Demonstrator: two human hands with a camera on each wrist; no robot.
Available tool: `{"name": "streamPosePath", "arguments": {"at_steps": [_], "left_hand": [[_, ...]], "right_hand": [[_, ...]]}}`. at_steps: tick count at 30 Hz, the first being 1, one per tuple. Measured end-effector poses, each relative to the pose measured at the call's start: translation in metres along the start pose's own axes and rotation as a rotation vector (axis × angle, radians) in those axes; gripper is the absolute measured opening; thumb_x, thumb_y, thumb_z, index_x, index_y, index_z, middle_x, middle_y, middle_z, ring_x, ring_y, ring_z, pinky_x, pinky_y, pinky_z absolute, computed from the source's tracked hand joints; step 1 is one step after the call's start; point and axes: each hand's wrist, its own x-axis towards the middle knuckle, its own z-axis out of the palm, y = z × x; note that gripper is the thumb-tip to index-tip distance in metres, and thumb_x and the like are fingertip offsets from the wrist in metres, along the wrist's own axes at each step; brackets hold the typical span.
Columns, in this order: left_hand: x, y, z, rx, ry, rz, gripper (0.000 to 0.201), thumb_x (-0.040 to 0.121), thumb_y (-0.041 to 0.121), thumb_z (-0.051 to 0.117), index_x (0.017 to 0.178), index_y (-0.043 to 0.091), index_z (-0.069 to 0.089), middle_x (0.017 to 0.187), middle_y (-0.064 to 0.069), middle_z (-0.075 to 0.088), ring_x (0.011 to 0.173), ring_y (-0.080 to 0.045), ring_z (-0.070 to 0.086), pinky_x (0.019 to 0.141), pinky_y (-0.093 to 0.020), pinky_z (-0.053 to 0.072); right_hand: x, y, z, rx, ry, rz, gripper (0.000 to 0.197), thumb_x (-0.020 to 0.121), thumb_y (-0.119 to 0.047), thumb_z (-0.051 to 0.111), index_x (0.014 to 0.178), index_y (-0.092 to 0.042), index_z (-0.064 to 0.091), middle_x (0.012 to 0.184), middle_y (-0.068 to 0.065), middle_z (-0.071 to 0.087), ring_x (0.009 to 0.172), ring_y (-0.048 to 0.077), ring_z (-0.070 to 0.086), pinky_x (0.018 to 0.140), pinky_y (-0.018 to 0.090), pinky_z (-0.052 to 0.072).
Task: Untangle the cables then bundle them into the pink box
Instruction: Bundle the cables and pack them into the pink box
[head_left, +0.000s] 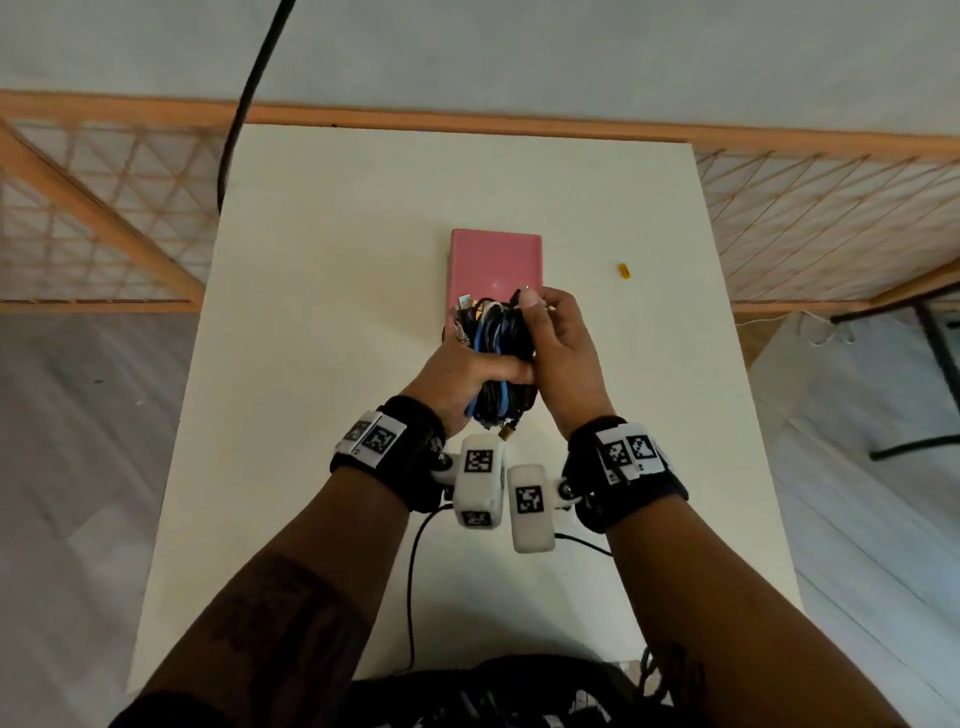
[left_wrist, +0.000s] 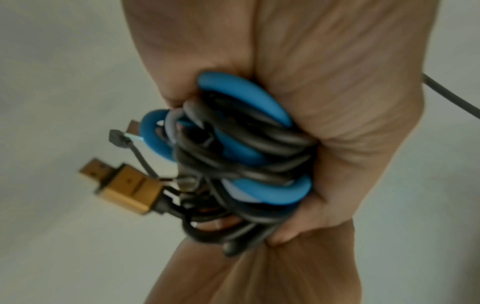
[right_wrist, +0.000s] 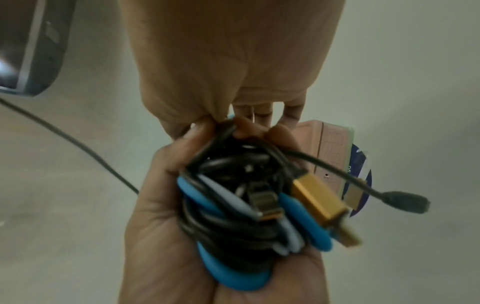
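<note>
Both hands hold one fat bundle of cables (head_left: 496, 358) up over the white tabletop (head_left: 322, 291), just in front of the pink box (head_left: 493, 260). The left hand (head_left: 457, 371) has its grip wrapped tight around the low part of the bundle, and the right hand (head_left: 563, 353) has its grip curled around the top, thumb pressed on the black loops. Blue, black and white cables are wound together, a gold plug (left_wrist: 124, 188) sticks out, and a small yellow thing (head_left: 624, 270) lies on the tabletop to the right of the box.
</note>
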Motion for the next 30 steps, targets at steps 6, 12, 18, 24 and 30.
{"name": "streamPosePath", "arguments": {"at_steps": [6,12,18,24,30], "left_hand": [[0.02,-0.001,-0.026,-0.089,0.138,-0.025,0.01,0.08,-0.002,0.07,0.087,-0.002,0.077,0.074,-0.016,0.071,0.066,-0.032,0.068,0.068,-0.038,0.058],[0.04,-0.004,-0.062,-0.227,0.327,-0.083,0.024,0.08,0.001,0.063,0.103,-0.005,0.063,0.066,-0.012,0.063,0.056,-0.026,0.065,0.07,-0.04,0.053],[0.058,-0.001,-0.068,-0.194,0.347,-0.109,0.008,0.084,-0.001,0.062,0.091,-0.003,0.064,0.07,-0.014,0.06,0.061,-0.03,0.065,0.072,-0.039,0.055],[0.06,-0.002,-0.058,-0.174,0.341,-0.133,0.007,0.087,0.002,0.06,0.089,-0.003,0.064,0.069,-0.017,0.063,0.061,-0.03,0.064,0.066,-0.036,0.054],[0.064,-0.007,-0.068,-0.269,0.355,-0.173,0.043,0.074,0.011,0.067,0.116,0.001,0.066,0.072,-0.01,0.066,0.065,-0.025,0.067,0.083,-0.043,0.052]], "right_hand": [[0.029,0.02,-0.014,-0.023,-0.094,0.105,0.048,0.095,-0.061,0.056,0.128,-0.026,0.06,0.119,0.004,0.07,0.101,0.015,0.071,0.082,0.034,0.058],[0.072,0.061,-0.024,-0.29,0.012,0.098,0.078,0.09,-0.05,0.072,0.153,-0.021,0.037,0.153,-0.002,0.047,0.127,0.011,0.053,0.107,0.035,0.048],[0.097,0.072,-0.02,-0.328,-0.182,0.039,0.099,0.085,-0.034,0.081,0.159,-0.024,0.018,0.147,-0.005,0.052,0.129,0.011,0.053,0.102,0.037,0.053],[0.093,0.084,-0.018,-0.523,-0.137,0.022,0.084,0.082,-0.067,0.064,0.149,-0.025,0.036,0.135,0.004,0.058,0.121,0.026,0.057,0.099,0.049,0.053],[0.093,0.077,-0.012,-0.507,-0.168,-0.017,0.09,0.098,-0.029,0.066,0.163,-0.014,0.005,0.155,0.012,0.038,0.139,0.029,0.043,0.114,0.045,0.042]]}}
